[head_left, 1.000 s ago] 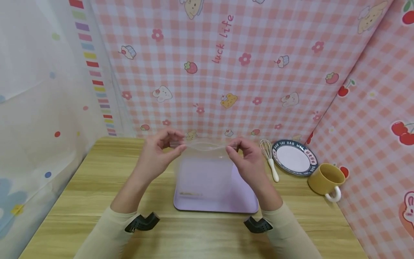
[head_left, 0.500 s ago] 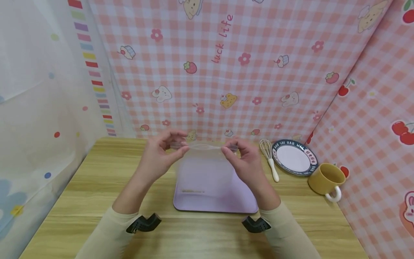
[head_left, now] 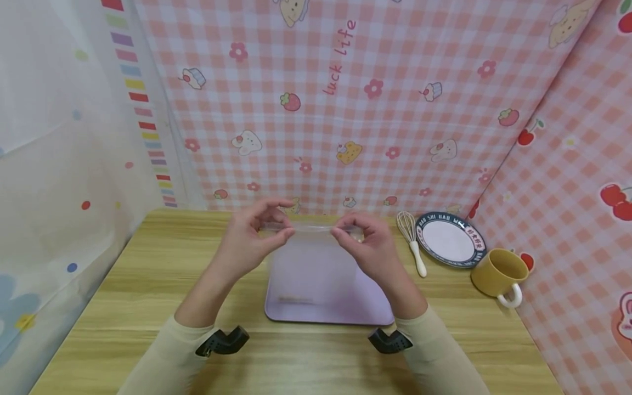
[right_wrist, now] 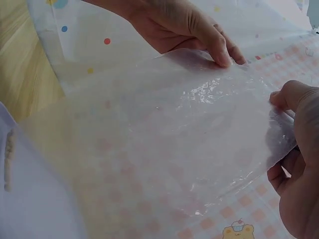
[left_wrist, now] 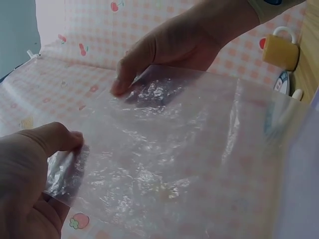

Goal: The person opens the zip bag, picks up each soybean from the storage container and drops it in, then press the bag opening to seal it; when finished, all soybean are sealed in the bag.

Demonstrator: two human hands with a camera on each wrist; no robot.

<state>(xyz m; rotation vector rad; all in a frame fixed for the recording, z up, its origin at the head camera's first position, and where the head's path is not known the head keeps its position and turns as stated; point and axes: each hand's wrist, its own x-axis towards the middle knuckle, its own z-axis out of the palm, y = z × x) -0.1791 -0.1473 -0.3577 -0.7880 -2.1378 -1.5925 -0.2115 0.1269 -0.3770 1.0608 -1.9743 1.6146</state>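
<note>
A clear plastic bag (head_left: 316, 258) hangs upright from both hands, with its top edge stretched between them. My left hand (head_left: 254, 227) pinches the top edge near the left corner between thumb and fingers. Near the right corner, my right hand (head_left: 370, 241) pinches the same edge. In the left wrist view the film of the bag (left_wrist: 149, 149) looks wrinkled and shiny. Behind and below the bag lies a light purple tray (head_left: 336, 314). A thin brownish strip (right_wrist: 8, 159) shows against the purple, low behind or in the bag.
To the right of the tray lie a whisk (head_left: 416, 255) with a white handle and a white plate (head_left: 446, 241) with a dark patterned rim. Beside them stands a yellow mug (head_left: 496, 274) with a white handle. Checked cloth walls rise at the back and right of the wooden table (head_left: 148, 285).
Both hands have moved slightly inward along the top edge. The gap seen at the bag's mouth has narrowed to a nearly straight line.
</note>
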